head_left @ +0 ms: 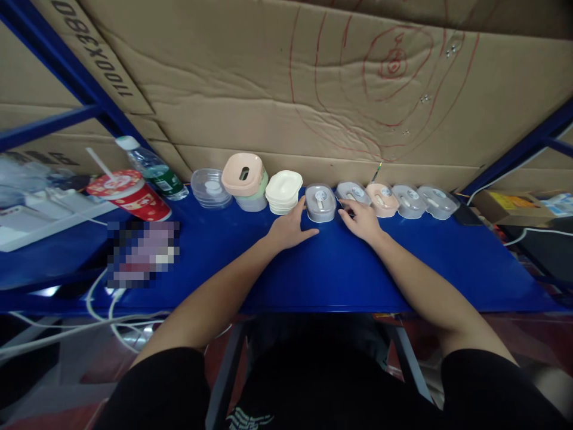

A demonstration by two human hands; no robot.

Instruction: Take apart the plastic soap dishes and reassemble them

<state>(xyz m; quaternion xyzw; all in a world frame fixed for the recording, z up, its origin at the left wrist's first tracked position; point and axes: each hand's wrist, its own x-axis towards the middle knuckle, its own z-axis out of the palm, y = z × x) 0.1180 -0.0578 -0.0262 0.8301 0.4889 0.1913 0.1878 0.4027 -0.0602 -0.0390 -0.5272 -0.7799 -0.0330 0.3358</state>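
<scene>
A grey lidded box [320,206] with a clear top and a round label stands on the blue table between my hands. My left hand [289,230] is at its left side, fingers stretched and thumb apart; whether the fingertips touch it, I cannot tell. Open as well, my right hand [363,222] rests at the near edge of another grey box [351,190] and partly covers it. Farther right in the row come a peach box [383,206] and two more grey boxes, one [409,206] beside the other [436,206]. Left of my left hand is a stack of cream trays [283,192].
Peach, green and grey tubs [250,190] stand stacked near clear lids [212,194]. A red paper cup [141,200] and a water bottle [159,173] lean at the left. Cardboard [250,89] walls the back of the blue table [308,275]; white cables [102,292] hang left.
</scene>
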